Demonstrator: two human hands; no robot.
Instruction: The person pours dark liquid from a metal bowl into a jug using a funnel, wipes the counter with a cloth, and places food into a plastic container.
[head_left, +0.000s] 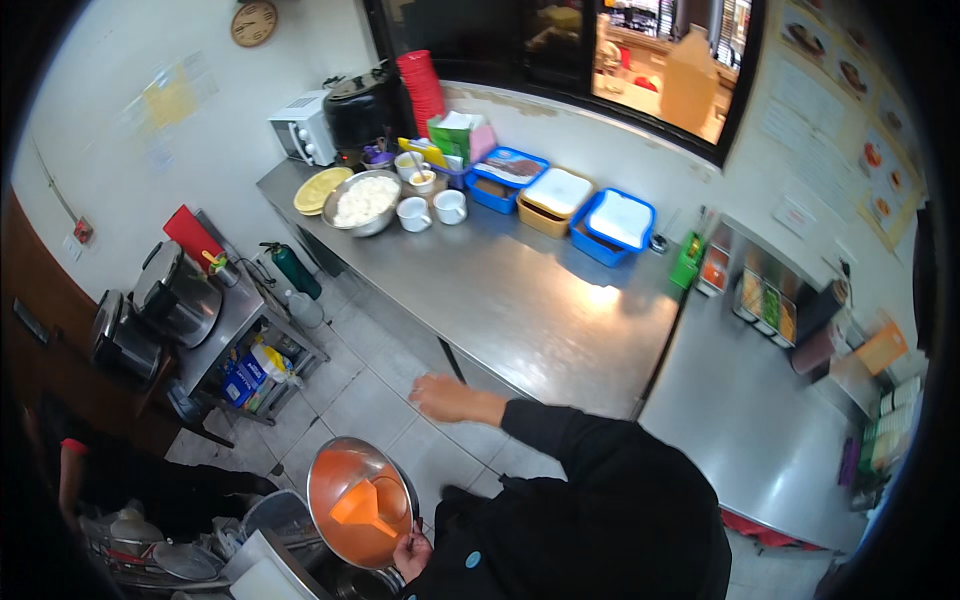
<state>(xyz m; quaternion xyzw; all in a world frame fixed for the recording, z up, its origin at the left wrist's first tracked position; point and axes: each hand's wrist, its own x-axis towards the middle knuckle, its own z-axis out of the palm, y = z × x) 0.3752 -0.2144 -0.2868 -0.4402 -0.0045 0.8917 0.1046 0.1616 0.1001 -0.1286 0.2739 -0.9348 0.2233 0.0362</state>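
A round stainless steel bowl (324, 457) is tilted at the lower middle, its inner wall showing orange. Inside it lies an orange plastic scoop (357, 504) with its handle pointing towards the rim. My left hand (412, 553) grips the bowl's near edge, low by my dark clothing. Out over the tiled floor, my right hand (444, 398) is stretched away from my body, slightly blurred, its fingers loosely spread and holding nothing. The front edge of the steel table (480, 281) is beyond that hand. On the table are a metal bowl of white food (366, 201) and white mugs (450, 207).
Lidded plastic tubs (555, 191) line the table's back. A second steel counter (739, 405) adjoins at right, with food pans (766, 304). Large pots (178, 292) occupy a low stand. Another person's arm (71, 480) is at lower left, near a dish rack (176, 561).
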